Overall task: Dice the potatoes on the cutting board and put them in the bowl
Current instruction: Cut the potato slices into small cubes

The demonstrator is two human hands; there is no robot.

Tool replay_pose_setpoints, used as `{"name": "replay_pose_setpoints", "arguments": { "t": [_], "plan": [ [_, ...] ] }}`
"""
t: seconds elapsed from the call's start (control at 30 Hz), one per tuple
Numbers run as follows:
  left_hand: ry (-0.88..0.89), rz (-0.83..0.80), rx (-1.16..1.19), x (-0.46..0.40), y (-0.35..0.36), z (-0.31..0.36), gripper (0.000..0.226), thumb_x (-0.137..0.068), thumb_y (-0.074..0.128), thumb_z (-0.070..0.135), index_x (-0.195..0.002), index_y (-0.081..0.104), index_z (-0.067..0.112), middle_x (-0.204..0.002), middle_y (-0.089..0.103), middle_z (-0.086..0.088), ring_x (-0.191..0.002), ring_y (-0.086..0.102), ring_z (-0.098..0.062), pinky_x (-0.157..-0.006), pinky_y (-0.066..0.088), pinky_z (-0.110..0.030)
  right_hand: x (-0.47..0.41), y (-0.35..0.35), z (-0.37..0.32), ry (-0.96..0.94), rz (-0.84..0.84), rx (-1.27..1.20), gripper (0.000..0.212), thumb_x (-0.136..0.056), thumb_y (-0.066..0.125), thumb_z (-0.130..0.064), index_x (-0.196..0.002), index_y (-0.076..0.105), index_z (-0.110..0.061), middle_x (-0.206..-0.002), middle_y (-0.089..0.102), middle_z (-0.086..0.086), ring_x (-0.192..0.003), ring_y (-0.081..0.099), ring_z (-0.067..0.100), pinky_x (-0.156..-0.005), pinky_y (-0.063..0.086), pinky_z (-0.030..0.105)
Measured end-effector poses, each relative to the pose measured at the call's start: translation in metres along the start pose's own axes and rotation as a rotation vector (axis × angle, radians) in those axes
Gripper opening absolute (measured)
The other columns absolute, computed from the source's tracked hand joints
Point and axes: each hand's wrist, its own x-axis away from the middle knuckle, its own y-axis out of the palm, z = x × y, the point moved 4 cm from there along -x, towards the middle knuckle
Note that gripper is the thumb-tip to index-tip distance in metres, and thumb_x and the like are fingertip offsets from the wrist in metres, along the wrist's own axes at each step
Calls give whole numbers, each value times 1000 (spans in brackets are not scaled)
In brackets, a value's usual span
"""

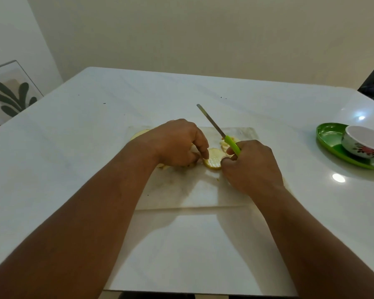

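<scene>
Currently the potato slice [213,161] lies mid cutting board [194,190], left hand [177,143] fingertips pinning its edge. Right hand [251,165] is closed round the knife [232,145] handle. Likely wet, slippery, firm: pin flat, fingertips tucked. Bowl [364,143] sits near the counter's right edge.

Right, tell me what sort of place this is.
Most likely a home kitchen or dining area. A pale cutting board with potato slices lies on a glossy white table, a floral bowl sits on a green tray, and a framed leaf print leans against the wall.
</scene>
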Motion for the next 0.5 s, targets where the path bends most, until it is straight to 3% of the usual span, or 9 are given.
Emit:
{"name": "replay_pose_setpoints", "arguments": {
  "t": [0.23, 0.3, 0.43, 0.5],
  "plan": [
    [-20, 70, -9, -4, 2, 3, 23, -66, 82, 48, -89, 76, 50, -105, 71, 18, -100, 64, -7, -86, 56, -38, -16, 0, -7, -24, -133, 85, 15, -80, 69, -29, -92, 70, -19, -82, 65, 0, -74, 61, 17, -63, 51, 29],
    [-52, 107, -11, -2, 0, 2, 31, -72, 86, 46, -101, 75, 49, -106, 69, 16, -96, 63, -7, -82, 55, -32, -24, -1, -9, -40, -187, 67, 13, -81, 69, -22, -94, 72, -24, -81, 65, -3, -73, 61, 12, -63, 51, 27],
    [-36, 29, -51, 0, 6, 7, 46, -89, 73, 31, -130, 65, 49, -106, 64, 15, -84, 56, -3, -67, 43, -20, -36, 0, -14, -101, -305, 62, 25, -81, 64, -14, -98, 73, -31, -78, 65, -2, -71, 62, 14, -57, 46, 25],
    [-31, 7, -52, 3, 8, 9, 48, -89, 71, 36, -134, 63, 48, -103, 62, 18, -86, 53, -2, -71, 42, -20, -39, 1, -15, -142, -316, 49, 28, -82, 64, -12, -101, 74, -30, -81, 67, -2, -72, 63, 13, -58, 48, 25]
  ]
}}
